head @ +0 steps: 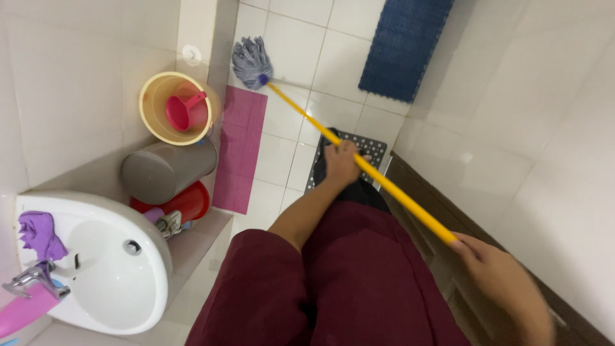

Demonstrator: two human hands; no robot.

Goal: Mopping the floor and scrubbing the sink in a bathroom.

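Both hands (343, 163) (503, 285) grip mop (359, 160); bucket (176, 106), pink mat (240, 150) beside.

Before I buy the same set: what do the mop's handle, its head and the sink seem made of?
Mop handle: smooth glossy yellow, probably coated metal or plastic; the look leaves it open. Mop head: grey stringy strands, likely cotton or synthetic yarn. Sink: glossy white, looks like glazed ceramic.
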